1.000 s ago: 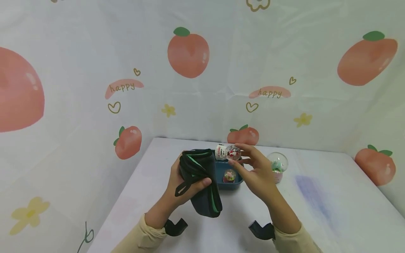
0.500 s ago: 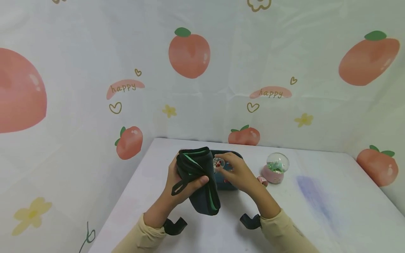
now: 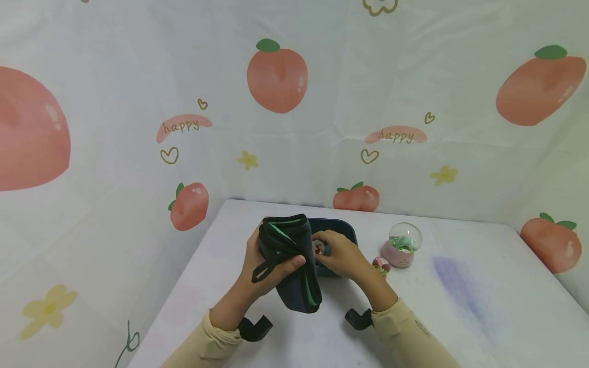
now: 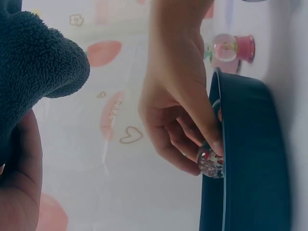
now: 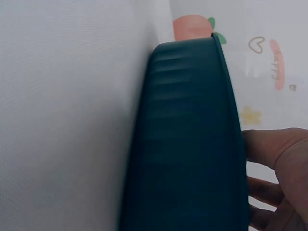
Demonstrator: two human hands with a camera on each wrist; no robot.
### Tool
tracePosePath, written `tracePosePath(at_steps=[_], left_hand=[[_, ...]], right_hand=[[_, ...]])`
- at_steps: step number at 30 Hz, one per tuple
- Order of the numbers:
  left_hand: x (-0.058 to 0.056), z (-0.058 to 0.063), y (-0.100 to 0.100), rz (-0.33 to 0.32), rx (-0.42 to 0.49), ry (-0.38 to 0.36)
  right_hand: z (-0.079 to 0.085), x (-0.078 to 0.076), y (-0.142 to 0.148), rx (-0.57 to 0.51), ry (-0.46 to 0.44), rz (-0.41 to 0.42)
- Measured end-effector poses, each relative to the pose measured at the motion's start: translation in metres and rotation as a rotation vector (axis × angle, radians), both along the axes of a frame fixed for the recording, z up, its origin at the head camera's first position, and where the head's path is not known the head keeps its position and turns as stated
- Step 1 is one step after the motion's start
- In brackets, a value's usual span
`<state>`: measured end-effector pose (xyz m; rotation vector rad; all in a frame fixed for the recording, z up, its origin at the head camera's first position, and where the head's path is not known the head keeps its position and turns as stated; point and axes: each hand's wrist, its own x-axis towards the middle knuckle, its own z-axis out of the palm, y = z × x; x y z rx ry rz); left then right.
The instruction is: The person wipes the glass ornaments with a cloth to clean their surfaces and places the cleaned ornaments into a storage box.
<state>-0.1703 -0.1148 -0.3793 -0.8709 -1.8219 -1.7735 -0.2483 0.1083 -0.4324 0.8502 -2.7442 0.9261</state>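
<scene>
A folded dark towel with green inner edges [image 3: 287, 286] is held up by my left hand [image 3: 250, 266], thumb across its front. Behind it on the table stands a dark blue basin [image 3: 348, 231]. My right hand [image 3: 342, 254] reaches down into this basin and pinches a small snow globe [image 3: 318, 247] with red bits inside. In the left wrist view the snow globe [image 4: 211, 166] sits partly below the basin's rim, between thumb and fingers. Basin wall [image 5: 187, 134] hides the globe in the right wrist view. The towel covers the basin's left part.
Right of the basin stands a larger snow globe [image 3: 402, 246] with a pink base. A smaller snow globe [image 3: 381, 265] stands near it, beside my right forearm. A printed cloth wall rises behind the white table [image 3: 460, 296].
My right hand has carried the small snow globe left and down into the basin. Another small globe seen in the basin earlier is now hidden. The left hand and towel stay nearly still.
</scene>
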Motion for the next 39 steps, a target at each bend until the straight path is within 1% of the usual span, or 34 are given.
tracePosePath(at_steps=[6,10,15,18,21,27,33,35,39], left_hand=[[0.0,0.0,0.0,-0.01,0.009,-0.015],[0.0,0.0,0.001,-0.008,0.011,-0.016],[0.0,0.0,0.002,-0.008,0.008,-0.024],[0.001,-0.001,0.001,-0.014,0.005,-0.03],[0.001,-0.001,0.001,-0.018,0.006,-0.035],[0.002,-0.003,0.001,-0.003,0.008,-0.035],[0.001,-0.004,0.0,0.027,0.004,-0.031],[0.001,-0.003,0.001,0.031,0.001,-0.032],[0.001,-0.001,0.001,0.026,-0.003,-0.042]], right_hand=[[-0.003,-0.003,-0.002,0.03,0.007,-0.011],[-0.004,-0.004,-0.001,0.033,-0.013,-0.007],[-0.006,-0.005,0.002,-0.002,-0.062,-0.002],[-0.005,-0.005,0.005,-0.033,-0.097,0.017],[-0.005,-0.006,0.007,-0.065,-0.111,0.043],[-0.004,-0.007,0.011,-0.098,-0.106,0.07],[0.003,0.001,0.02,-0.173,-0.085,0.061],[0.007,0.005,0.026,-0.195,-0.07,0.05],[0.012,0.014,0.041,-0.198,0.002,0.01]])
